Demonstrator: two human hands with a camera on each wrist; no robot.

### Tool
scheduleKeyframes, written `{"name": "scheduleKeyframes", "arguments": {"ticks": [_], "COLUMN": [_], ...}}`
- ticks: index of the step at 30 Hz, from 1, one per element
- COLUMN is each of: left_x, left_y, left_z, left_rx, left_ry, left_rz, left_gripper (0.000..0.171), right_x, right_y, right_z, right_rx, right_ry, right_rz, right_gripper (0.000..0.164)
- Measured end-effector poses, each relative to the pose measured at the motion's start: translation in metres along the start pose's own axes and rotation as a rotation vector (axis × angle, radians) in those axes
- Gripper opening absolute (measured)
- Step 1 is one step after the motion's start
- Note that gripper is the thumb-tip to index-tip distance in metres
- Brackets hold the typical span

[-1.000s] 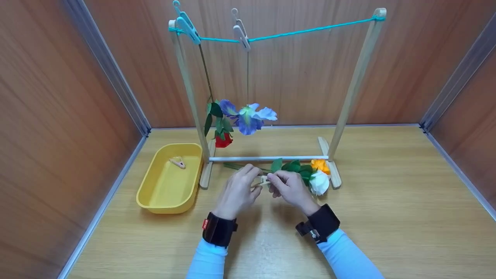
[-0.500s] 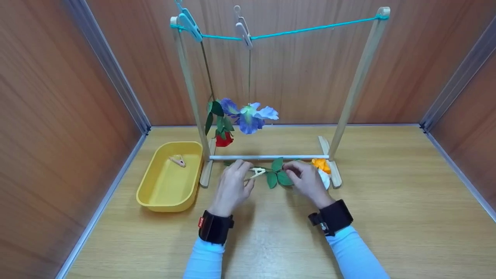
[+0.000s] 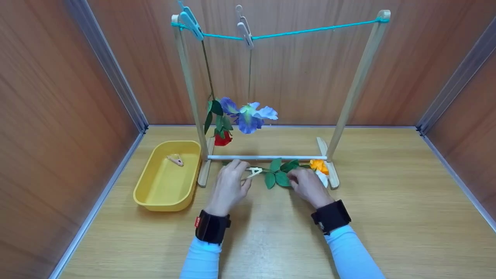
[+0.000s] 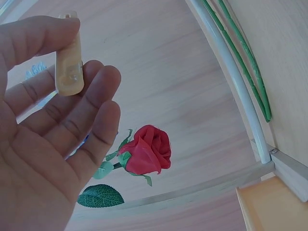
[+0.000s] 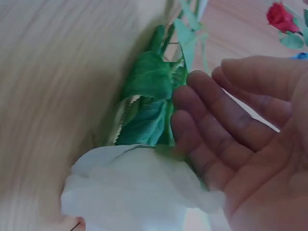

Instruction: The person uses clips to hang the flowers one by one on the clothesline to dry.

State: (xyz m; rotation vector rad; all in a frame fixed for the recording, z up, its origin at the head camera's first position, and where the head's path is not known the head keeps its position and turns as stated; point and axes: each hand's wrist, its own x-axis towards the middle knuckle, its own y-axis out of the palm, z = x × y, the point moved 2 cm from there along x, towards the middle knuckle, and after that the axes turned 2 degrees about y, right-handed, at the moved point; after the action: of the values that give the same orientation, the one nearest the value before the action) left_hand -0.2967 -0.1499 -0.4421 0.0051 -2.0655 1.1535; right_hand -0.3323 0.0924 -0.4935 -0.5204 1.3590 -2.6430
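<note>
My left hand point(image 3: 228, 186) pinches a pale cream clothespin point(image 3: 255, 171) between thumb and fingers, just over the flower stems. In the left wrist view the clothespin point(image 4: 70, 65) is seen end-on beneath the thumb. My right hand point(image 3: 309, 186) is at the green leaves point(image 3: 281, 178) of the flowers lying on the table, fingers loosely bent and thumb apart from them. The right wrist view shows the fingertips right by the leaves point(image 5: 149, 82) above a white flower point(image 5: 130, 187). In the head view that white flower point(image 3: 322, 178) is partly hidden behind the hand, beside an orange flower point(image 3: 319, 166).
A wooden stand carries a turquoise cord point(image 3: 302, 33). A blue clothespin point(image 3: 191, 24) holds a red rose point(image 3: 223, 138) upside down; a whitish clothespin point(image 3: 245, 34) holds a blue-purple flower point(image 3: 250, 118). Left is a yellow tray point(image 3: 164, 201) with a pinkish clothespin point(image 3: 176, 160).
My right hand has left the clothespin and moved right to the leaves. The left hand keeps the clothespin and has shifted slightly left. More leaves show between the hands.
</note>
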Motion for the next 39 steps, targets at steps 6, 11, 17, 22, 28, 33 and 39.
{"name": "scheduleKeyframes", "arguments": {"ticks": [6,11,17,22,28,33,39], "left_x": [0.000,0.001,0.001,0.001,0.000,0.000,0.001], "left_y": [0.000,-0.001,0.000,0.000,0.000,0.001,0.000], "left_z": [0.000,0.000,0.001,0.001,0.001,0.001,0.002], "left_rx": [0.001,-0.001,-0.005,-0.012,-0.006,-0.003,-0.004], "left_ry": [-0.010,-0.021,-0.027,-0.027,-0.014,0.000,-0.018], "left_rz": [0.011,0.009,0.014,0.016,-0.001,-0.002,0.013], "left_gripper": [0.028,0.029,0.028,0.028,0.027,0.027,0.027], "right_x": [0.002,0.005,0.014,0.029,0.044,0.048,0.052], "right_y": [0.009,0.012,0.016,0.020,0.026,0.028,0.015], "right_z": [-0.005,-0.005,-0.004,-0.002,-0.006,-0.008,0.001], "right_rx": [-0.119,-0.159,-0.183,-0.227,-0.333,-0.419,-0.453], "right_ry": [-0.053,-0.088,-0.120,-0.161,-0.233,-0.281,-0.244], "right_rz": [-0.043,-0.140,-0.180,-0.148,-0.121,-0.141,-0.082], "right_gripper": [0.017,0.020,0.017,0.004,0.016,0.020,0.017]}}
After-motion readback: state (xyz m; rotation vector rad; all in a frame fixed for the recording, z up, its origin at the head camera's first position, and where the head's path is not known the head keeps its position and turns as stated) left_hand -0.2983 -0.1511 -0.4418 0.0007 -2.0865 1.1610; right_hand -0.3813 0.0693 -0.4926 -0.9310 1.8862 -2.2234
